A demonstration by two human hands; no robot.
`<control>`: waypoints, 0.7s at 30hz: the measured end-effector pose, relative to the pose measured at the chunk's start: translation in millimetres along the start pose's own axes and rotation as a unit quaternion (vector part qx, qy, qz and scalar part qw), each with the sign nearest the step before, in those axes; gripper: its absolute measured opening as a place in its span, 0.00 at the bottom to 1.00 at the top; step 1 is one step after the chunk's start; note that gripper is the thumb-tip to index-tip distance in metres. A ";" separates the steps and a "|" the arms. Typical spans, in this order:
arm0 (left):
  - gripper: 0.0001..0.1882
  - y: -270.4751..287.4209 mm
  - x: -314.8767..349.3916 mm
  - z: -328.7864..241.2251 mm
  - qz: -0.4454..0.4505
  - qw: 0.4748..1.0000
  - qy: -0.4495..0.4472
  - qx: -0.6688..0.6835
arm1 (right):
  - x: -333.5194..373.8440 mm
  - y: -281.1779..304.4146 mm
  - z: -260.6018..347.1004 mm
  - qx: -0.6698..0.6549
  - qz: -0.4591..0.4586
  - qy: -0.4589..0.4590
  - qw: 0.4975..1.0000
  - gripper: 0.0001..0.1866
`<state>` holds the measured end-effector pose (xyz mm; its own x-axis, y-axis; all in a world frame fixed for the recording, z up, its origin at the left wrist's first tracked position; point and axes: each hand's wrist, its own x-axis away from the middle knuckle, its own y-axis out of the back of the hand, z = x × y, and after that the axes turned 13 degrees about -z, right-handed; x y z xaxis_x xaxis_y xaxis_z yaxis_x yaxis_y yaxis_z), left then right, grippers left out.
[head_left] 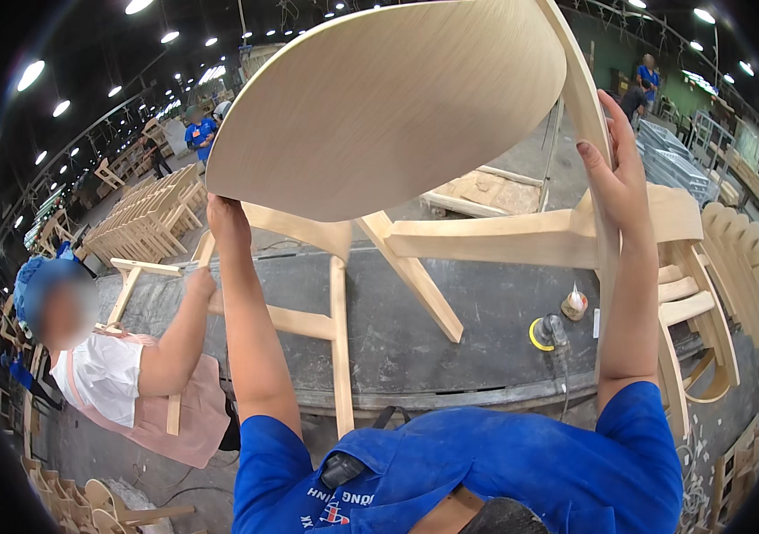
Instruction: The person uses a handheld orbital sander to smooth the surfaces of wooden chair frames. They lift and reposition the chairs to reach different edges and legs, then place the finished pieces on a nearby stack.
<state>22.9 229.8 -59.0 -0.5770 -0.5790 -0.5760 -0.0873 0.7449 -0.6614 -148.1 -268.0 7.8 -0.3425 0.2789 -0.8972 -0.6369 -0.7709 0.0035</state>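
Observation:
A pale wooden chair point(495, 238) is held up in front of me, with a large, smooth curved panel point(388, 107) at its top. My left hand point(230, 221) grips the panel's lower left edge, its fingers partly hidden by the panel. Around the upright post at the right, my right hand point(620, 169) is closed, thumb on the near side and fingers on the far side. Rails and slanted legs extend below the panel, over a dark worktable point(406, 374). Whether the leg frame point(339, 329) at left belongs to this chair, I cannot tell.
A round sander point(546, 333) and a small bottle point(575, 303) rest on the worktable. At left, a co-worker point(143, 383) in a pink apron has a hand by a wooden frame. Wooden chairs point(695, 303) stand close at right; stacked chair frames point(143, 218) fill the back left.

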 end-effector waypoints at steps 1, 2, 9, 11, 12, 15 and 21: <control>0.20 -0.3 1.0 -0.9 0.010 0.999 -0.014 -0.028 | -2.7 -0.5 -3.4 -0.009 -0.005 -0.017 1.000 0.33; 0.20 -0.2 1.4 -1.7 0.031 0.998 -0.026 -0.042 | -6.2 0.0 -8.6 -0.020 -0.001 -0.027 0.999 0.33; 0.17 12.7 0.3 -5.1 0.076 0.996 0.005 0.044 | -16.6 11.9 -75.0 0.014 0.004 -0.110 0.994 0.32; 0.15 18.3 13.2 -6.0 0.053 0.994 0.057 0.076 | -8.7 23.9 -95.4 0.095 0.026 -0.072 0.993 0.34; 0.15 18.1 14.1 -12.4 0.028 0.994 0.053 0.089 | 2.4 29.6 -104.6 0.125 0.038 0.015 0.991 0.35; 0.19 14.0 41.4 -34.0 0.033 0.997 -0.009 0.062 | 32.9 47.1 -126.6 0.159 0.076 -0.010 0.984 0.37; 0.25 -20.8 71.1 -102.4 0.081 0.993 -0.082 0.003 | 34.7 43.6 -186.8 0.110 -0.043 -0.066 0.991 0.22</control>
<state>-99.5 207.0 -37.1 -0.4438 -0.4979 -0.7451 0.0016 0.8310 -0.5562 -58.8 -398.9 -105.7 -0.3580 0.4226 -0.8326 -0.7980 -0.6015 0.0378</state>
